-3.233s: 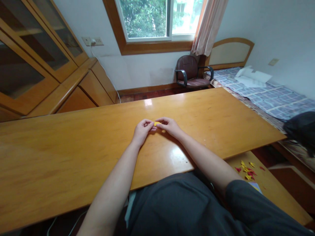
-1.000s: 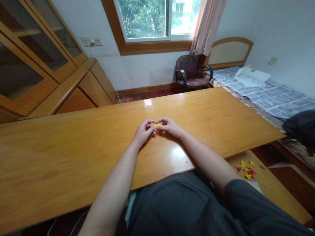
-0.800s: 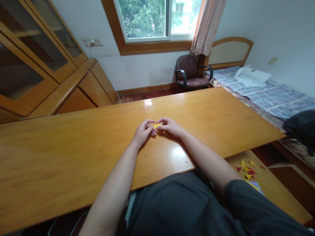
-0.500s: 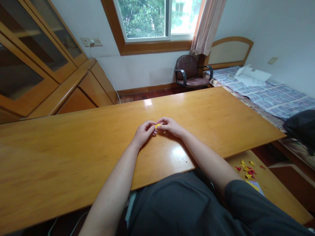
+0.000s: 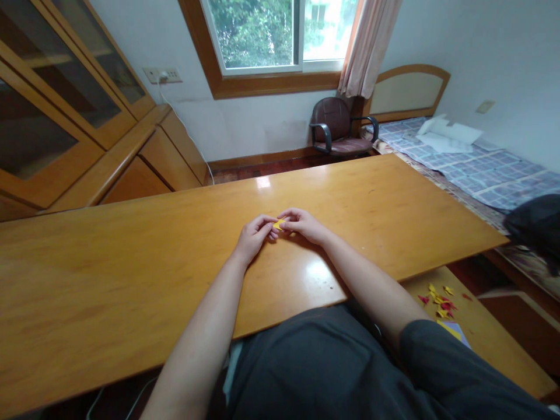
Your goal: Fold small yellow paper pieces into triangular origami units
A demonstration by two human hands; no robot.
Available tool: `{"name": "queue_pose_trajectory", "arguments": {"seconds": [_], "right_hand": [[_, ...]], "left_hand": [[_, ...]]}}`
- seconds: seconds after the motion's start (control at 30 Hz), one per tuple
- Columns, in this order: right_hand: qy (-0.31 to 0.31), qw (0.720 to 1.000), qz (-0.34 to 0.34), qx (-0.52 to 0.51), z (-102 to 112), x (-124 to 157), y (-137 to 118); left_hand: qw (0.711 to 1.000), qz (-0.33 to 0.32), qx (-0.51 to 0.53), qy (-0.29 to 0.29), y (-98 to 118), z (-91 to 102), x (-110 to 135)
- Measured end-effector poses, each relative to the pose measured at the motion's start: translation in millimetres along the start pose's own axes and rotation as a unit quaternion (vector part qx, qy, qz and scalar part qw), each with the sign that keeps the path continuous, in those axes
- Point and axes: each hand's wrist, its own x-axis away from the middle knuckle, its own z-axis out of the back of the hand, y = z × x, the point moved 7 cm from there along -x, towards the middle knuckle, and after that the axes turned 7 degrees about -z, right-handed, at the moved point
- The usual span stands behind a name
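A small folded yellow paper (image 5: 279,224) is pinched between my two hands, just above the wooden table (image 5: 175,251). My left hand (image 5: 256,234) grips its left end between thumb and fingers. On the other side, my right hand (image 5: 301,224) has its thumb and fingertips closed on the right part. Fingers cover much of the paper, so its full shape is hidden. Several folded yellow and red paper pieces (image 5: 441,300) lie in a loose group on a lower wooden surface at the right.
Yellow and pale purple paper sheets (image 5: 457,331) lie beside the folded pieces on the lower board (image 5: 494,338). A brown armchair (image 5: 335,125) stands beyond the table. At the right is a bed (image 5: 476,169) with a black bag (image 5: 536,227); a glass-doored cabinet (image 5: 87,169) stands left.
Both hands stay almost in place. My left hand has shifted slightly left, and a little more of the yellow paper shows between the fingers.
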Motion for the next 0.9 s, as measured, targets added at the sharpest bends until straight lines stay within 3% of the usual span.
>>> {"name": "queue_pose_trajectory", "arguments": {"seconds": [0.53,0.9], "right_hand": [[0.005,1.000,0.000,-0.017,-3.7,4.2,-5.4],[0.012,1.000,-0.001,-0.016,-3.3,4.1,-5.0]], "left_hand": [[0.999,-0.001,0.034,0.025,8.7,0.2,-0.9],[0.998,0.019,0.028,0.054,2.2,6.4,-2.0]]}}
